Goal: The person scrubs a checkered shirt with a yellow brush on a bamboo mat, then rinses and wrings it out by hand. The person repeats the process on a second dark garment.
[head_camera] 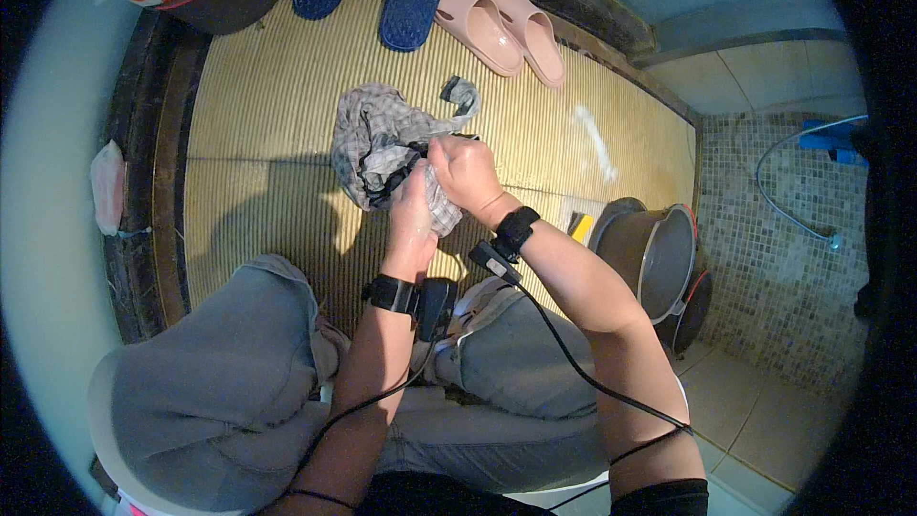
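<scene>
A crumpled grey checked cloth [376, 109] with dark trim, perhaps a garment, lies bunched on a ribbed yellow surface [265, 100]. My left hand [414, 218] grips a fold at the cloth's near edge. Close beside it, my right hand [466, 172] is closed on another part of the same cloth. The two hands almost touch, and their fingers hide the fabric between them. A narrow strip of the cloth, dark at its tip, curls out beyond my right hand. Each wrist wears a black strap with a cabled device.
Navy slippers [415, 3] and pink slippers [483, 29] stand along the far edge. At right are a yellow-and-black block [580, 226], grey buckets [630, 251] and a hose [770, 150]. A white streak [596, 143] marks the surface. A dark tub [243, 3] sits far left.
</scene>
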Demonstrator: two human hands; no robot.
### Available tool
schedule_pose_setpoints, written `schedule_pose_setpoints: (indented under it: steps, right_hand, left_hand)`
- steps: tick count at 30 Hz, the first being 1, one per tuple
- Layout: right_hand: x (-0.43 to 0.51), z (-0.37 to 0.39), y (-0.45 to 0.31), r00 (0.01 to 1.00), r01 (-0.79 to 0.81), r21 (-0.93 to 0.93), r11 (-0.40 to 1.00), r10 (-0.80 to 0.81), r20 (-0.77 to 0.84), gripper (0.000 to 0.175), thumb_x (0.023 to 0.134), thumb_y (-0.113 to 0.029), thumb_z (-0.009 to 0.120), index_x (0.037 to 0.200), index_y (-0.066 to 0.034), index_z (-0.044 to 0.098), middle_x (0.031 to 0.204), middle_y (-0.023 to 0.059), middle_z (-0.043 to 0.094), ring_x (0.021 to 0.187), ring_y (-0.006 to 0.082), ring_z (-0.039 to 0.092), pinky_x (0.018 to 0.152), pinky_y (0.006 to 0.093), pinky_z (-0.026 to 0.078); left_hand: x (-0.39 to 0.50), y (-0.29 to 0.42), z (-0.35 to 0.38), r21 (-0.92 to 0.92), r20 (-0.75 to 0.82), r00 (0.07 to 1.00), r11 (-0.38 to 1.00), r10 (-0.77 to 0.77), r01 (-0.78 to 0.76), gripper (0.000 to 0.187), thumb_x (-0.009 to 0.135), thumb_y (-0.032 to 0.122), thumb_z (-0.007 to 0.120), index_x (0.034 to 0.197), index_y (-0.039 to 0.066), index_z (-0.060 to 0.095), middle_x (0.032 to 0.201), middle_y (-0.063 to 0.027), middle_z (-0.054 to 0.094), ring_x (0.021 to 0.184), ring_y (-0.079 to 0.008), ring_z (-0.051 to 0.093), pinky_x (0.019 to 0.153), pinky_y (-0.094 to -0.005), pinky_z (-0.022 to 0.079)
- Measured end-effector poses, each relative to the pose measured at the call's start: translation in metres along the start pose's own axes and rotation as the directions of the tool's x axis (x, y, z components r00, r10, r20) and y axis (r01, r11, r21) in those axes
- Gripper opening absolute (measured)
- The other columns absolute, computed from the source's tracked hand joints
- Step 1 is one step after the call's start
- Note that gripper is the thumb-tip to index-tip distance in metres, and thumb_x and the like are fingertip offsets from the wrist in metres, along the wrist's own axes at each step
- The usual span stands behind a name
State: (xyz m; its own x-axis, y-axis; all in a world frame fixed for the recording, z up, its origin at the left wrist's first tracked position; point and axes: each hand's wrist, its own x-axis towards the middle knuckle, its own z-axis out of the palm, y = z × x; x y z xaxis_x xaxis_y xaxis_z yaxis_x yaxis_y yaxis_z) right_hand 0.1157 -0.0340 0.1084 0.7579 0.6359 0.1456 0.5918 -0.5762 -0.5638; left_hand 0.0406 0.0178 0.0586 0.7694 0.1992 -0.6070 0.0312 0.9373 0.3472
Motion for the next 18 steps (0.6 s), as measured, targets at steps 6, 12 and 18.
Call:
schedule_pose_setpoints:
  steps: [6, 12, 18]
  right_hand:
    - [-0.013, 0.0, -0.005, 0.923, 0.296, 0.196, 0.935, -0.333, 0.195, 0.021, 0.079, -0.017, 0.058, 0.062, -0.0034, 0.057, 0.064, 0.0153, 0.059, 0.056, 0.0334, 0.059, 0.052, 0.0409, 0.048]
    - [0.0, 0.004, 0.036, 0.994, -0.088, 0.065, 0.994, 0.083, 0.073, 0.025, 0.081, -0.023, 0.056, 0.069, -0.001, 0.06, 0.069, 0.0221, 0.059, 0.061, 0.0375, 0.06, 0.055, 0.0442, 0.047]
    - [-0.011, -0.072, 0.072, 0.468, -0.761, 0.195, 0.619, 0.314, 0.826, 0.032, 0.084, -0.033, 0.054, 0.087, -0.0032, 0.065, 0.084, 0.0057, 0.067, 0.074, 0.0152, 0.062, 0.068, 0.0306, 0.048]
  left_hand:
    - [0.0, 0.002, -0.004, -0.32, 0.375, 0.919, 0.947, 0.121, 0.006, 0.024, 0.095, 0.022, 0.051, 0.112, 0.006, 0.055, 0.089, -0.0007, 0.059, 0.077, -0.0119, 0.058, 0.069, -0.0272, 0.049]
    - [-0.008, 0.003, 0.017, 0.008, -0.156, 0.988, 1.0, 0.015, -0.014, 0.025, 0.092, 0.024, 0.053, 0.096, 0.001, 0.062, 0.087, -0.0023, 0.062, 0.078, -0.0119, 0.059, 0.069, -0.0281, 0.047]
    - [-0.028, 0.005, 0.039, 0.384, 0.222, 0.852, 0.761, 0.474, -0.523, 0.016, 0.082, 0.006, 0.058, 0.07, -0.004, 0.056, 0.069, -0.0003, 0.052, 0.066, -0.0073, 0.046, 0.061, -0.0228, 0.039]
